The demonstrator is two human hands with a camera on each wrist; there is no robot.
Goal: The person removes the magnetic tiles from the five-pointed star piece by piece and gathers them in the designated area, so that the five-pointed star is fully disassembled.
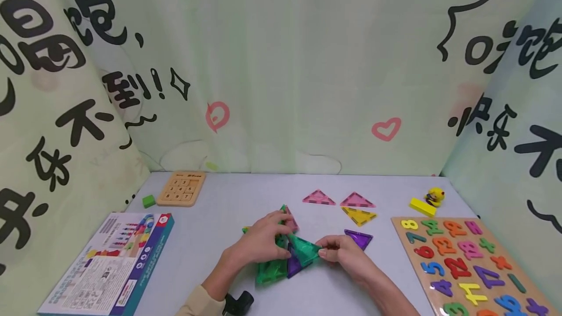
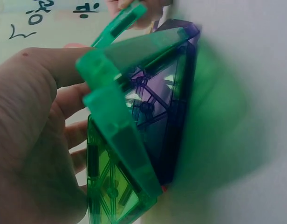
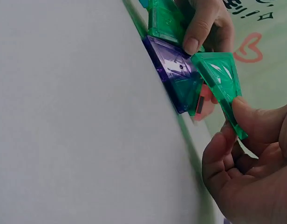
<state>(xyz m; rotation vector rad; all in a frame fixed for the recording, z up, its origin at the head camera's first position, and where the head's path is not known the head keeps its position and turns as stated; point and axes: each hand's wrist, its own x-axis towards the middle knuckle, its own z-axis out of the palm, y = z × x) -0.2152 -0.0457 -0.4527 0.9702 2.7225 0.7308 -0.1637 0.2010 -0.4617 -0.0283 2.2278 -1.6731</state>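
**Both hands on a cluster of translucent magnetic tiles**

While the left hand (image 1: 263, 240) lies over the tile cluster (image 1: 281, 262) with fingers curled round its upper tiles, the right hand (image 1: 340, 252) pinches the outer corner of a green triangular tile (image 1: 305, 250) between thumb and fingertips. That tile is tilted up off the table (image 1: 219, 208) and joins the cluster at its inner edge. The cluster sits at the near centre of the table, between the two hands.

The tiles are glossy, see-through plastic triangles with thick frames and dark strips set along each edge. Green and purple pieces are joined; a pink piece (image 1: 291, 218) shows behind the left fingers. How many tiles make up the cluster cannot be told, since the left hand covers its middle. The left wrist view is blurred on its right half.

Four loose triangles lie flat just beyond: two pink (image 1: 319, 198), one yellow (image 1: 359, 215), one purple (image 1: 358, 239), the purple one just beside the right hand. A wooden number puzzle board (image 1: 470, 257) is cut off at the right, a printed box (image 1: 110, 262) lies at the left edge, and a wooden slide puzzle (image 1: 181, 188) with a green block (image 1: 149, 201) sits far left. Bare table surface remains between box and cluster.
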